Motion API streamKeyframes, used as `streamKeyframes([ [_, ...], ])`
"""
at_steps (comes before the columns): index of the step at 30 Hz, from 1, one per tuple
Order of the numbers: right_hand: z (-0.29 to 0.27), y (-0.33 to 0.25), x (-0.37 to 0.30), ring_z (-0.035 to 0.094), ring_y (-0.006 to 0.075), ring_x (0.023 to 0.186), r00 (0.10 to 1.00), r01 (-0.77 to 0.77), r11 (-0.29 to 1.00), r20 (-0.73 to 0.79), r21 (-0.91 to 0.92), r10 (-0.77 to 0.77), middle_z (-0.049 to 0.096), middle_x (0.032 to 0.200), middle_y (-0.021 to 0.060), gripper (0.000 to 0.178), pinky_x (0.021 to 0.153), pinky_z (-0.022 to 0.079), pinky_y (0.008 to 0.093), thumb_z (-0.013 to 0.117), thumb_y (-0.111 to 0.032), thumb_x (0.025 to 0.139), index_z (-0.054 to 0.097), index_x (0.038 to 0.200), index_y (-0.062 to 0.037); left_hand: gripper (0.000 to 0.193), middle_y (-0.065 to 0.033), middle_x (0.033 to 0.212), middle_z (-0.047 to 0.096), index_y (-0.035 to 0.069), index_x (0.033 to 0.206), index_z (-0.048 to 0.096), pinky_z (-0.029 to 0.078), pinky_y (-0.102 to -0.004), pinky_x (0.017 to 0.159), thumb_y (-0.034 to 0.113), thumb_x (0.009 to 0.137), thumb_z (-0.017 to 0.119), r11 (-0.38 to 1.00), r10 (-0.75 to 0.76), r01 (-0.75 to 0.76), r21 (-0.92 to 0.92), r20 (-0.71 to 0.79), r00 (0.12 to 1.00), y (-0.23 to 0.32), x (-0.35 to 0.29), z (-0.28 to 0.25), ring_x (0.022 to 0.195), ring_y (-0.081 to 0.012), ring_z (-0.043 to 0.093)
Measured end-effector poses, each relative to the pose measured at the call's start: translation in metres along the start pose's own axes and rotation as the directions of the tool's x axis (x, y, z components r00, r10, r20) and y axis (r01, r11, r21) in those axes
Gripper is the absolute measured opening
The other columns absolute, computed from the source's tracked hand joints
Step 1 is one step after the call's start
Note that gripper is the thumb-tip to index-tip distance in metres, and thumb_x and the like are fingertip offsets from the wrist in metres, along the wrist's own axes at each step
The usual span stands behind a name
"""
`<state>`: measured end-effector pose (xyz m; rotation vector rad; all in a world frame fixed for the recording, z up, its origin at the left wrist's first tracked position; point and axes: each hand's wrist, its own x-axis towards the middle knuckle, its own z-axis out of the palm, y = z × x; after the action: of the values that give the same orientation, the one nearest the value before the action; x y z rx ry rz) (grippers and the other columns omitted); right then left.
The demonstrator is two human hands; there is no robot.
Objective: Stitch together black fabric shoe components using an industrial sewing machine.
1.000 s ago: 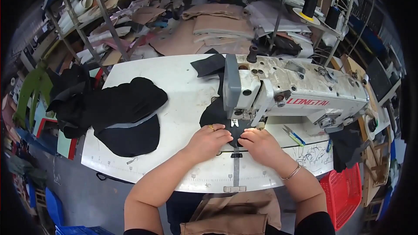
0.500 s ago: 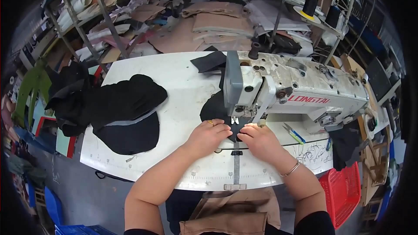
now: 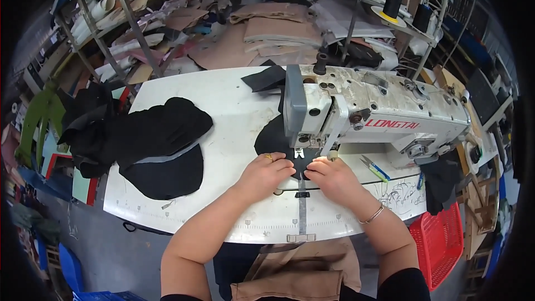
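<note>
A black fabric piece lies on the white sewing table, partly under the head of a white sewing machine. The metal presser foot stands over it. My left hand, with a ring on one finger, presses its curled fingertips on the piece's left near edge. Opposite it, my right hand has thumb and fingers closed at the right near edge, just below the lit needle area. The fabric between the two hands narrows toward me. What lies under the fingertips is hidden.
Stacked black fabric pieces lie on the table's left. Thread snips and loose thread ends are right of my right hand. Black cloth hangs off the right edge above a red basket. A thread cone stands behind the machine.
The whole view has shifted slightly. Both hands stay at the near edges of the black fabric piece, with hardly any visible movement.
</note>
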<state>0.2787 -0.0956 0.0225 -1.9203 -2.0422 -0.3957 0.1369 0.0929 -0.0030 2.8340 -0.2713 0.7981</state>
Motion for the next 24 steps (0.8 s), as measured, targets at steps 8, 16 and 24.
streamKeyframes([
  [8, 0.005, -0.001, 0.003, 0.057, 0.0201, 0.085, 0.999, -0.021, 1.000, -0.043, -0.008, 0.021, 0.058, 0.098, 0.0021, 0.021, 0.077, 0.043, 0.0333, 0.056, -0.007, 0.072, 0.063, 0.092, -0.0088, 0.024, 0.0019, 0.104, 0.063, 0.014, 0.096, 0.064, 0.046, -0.0327, 0.088, 0.012, 0.074, 0.057, 0.998, 0.015, -0.014, 0.064, -0.011, 1.000, -0.001, 0.002, -0.001, 0.107, -0.0201, 0.056],
  [16, 0.006, 0.003, 0.001, 0.055, 0.0218, 0.080, 0.999, -0.019, 1.000, -0.047, -0.015, 0.018, 0.059, 0.100, 0.0031, 0.021, 0.076, 0.043, 0.0343, 0.056, -0.007, 0.072, 0.063, 0.092, -0.0079, 0.021, 0.0024, 0.100, 0.063, 0.013, 0.093, 0.065, 0.047, -0.0324, 0.082, 0.013, 0.073, 0.057, 0.993, 0.068, -0.067, 0.094, -0.010, 0.998, -0.007, 0.008, 0.000, 0.100, -0.0196, 0.057],
  [24, 0.007, 0.004, 0.001, 0.054, 0.0235, 0.077, 0.996, -0.020, 0.999, -0.087, -0.037, 0.017, 0.061, 0.101, 0.0039, 0.021, 0.075, 0.043, 0.0364, 0.057, -0.005, 0.071, 0.062, 0.091, -0.0070, 0.023, 0.0023, 0.099, 0.062, 0.012, 0.094, 0.064, 0.050, -0.0257, 0.075, 0.012, 0.072, 0.057, 0.993, 0.074, -0.075, 0.093, 0.012, 0.997, -0.010, 0.010, 0.002, 0.096, -0.0176, 0.056],
])
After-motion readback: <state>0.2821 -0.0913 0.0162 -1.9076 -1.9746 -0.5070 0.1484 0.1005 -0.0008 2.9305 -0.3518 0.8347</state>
